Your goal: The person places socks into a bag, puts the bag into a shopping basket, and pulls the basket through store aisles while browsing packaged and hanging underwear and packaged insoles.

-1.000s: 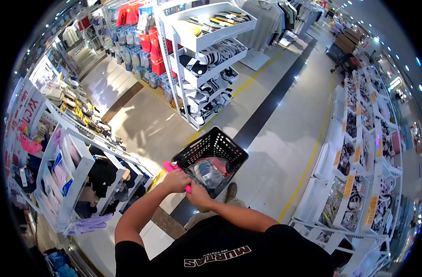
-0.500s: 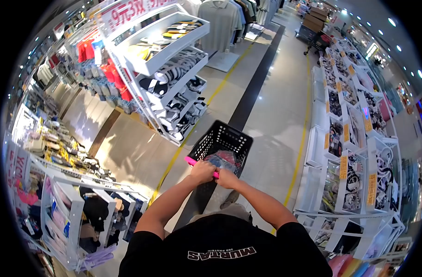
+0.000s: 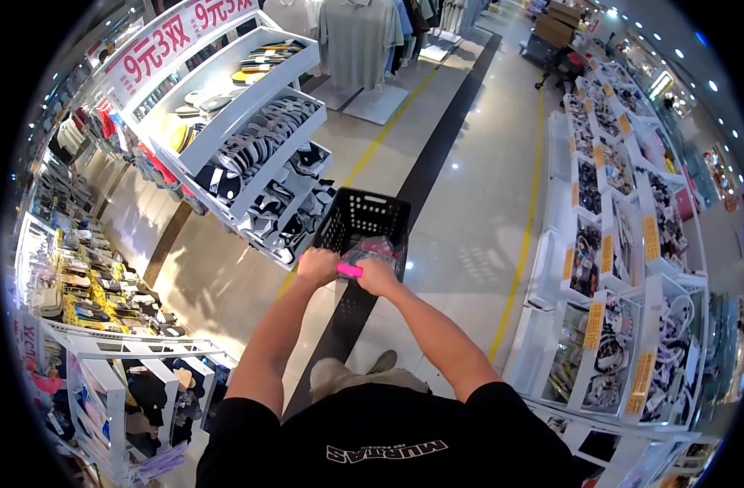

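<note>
A black perforated basket is out in front of my body, above the tiled floor. Across its near side runs a bright pink handle. My left hand is wrapped round the handle's left part, and my right hand closes on its right part, with a short pink stretch showing between them. Clear plastic-wrapped items with some red and grey lie in the bottom of the basket; my right hand partly hides them.
A white tiered rack of socks and slippers stands close at left of the basket. White bins of small goods line the right side. Shirts hang ahead. Boxes sit on a cart far ahead. Another shelf is at lower left.
The sock rack has come nearer on the left, and the lower-left shelf has shifted down. Both hands stay on the handle; my left hand is now farther left, with more space between the hands.
</note>
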Demonstrator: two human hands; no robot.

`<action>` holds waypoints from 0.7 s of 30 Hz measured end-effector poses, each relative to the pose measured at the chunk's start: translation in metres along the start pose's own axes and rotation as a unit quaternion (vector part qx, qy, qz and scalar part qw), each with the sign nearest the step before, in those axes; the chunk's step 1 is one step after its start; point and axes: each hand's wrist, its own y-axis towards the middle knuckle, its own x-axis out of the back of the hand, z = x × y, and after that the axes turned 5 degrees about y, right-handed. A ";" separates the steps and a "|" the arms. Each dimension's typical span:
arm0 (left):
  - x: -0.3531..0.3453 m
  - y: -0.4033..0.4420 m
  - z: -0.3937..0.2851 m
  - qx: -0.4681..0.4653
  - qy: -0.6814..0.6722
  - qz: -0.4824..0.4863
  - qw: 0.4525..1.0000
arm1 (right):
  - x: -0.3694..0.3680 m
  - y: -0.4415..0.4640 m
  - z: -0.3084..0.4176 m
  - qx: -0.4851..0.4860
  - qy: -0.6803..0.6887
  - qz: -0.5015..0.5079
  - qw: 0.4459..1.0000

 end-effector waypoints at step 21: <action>-0.011 0.319 0.066 0.049 -0.058 0.030 0.997 | 0.167 0.256 -0.134 -0.021 -0.074 0.042 0.996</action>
